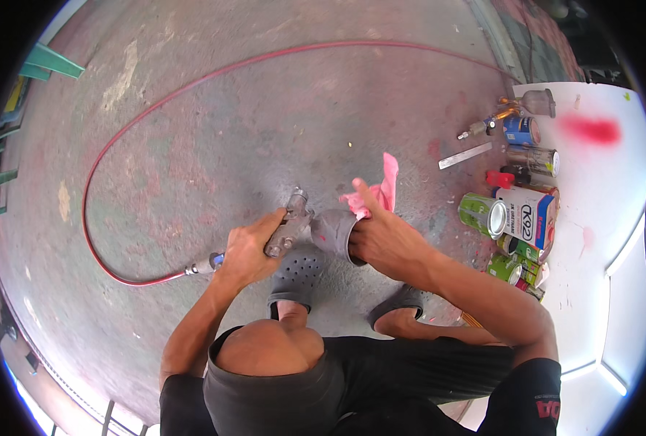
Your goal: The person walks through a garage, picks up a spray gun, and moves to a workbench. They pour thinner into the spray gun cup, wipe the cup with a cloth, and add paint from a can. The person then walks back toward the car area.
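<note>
My left hand (250, 251) is closed round the metal body of a spray gun (291, 227), held low over the floor between my feet. The gun's grey paint cup (331, 231) is tipped sideways, its open mouth facing right. Some fingers of my right hand (389, 236) reach into that mouth and are hidden by the rim. A crumpled pink cloth (385, 190) sticks up from the same hand, beside a raised finger; the part inside the grip cannot be seen.
A red air hose (214, 75) loops over the concrete floor (265, 123), its coupling (205, 264) near my left wrist. At right, paint cans (482, 214), a second spray gun (515, 109) and a metal strip (466, 155) lie before a white panel (591, 182). Green chair legs (50, 62) stand far left.
</note>
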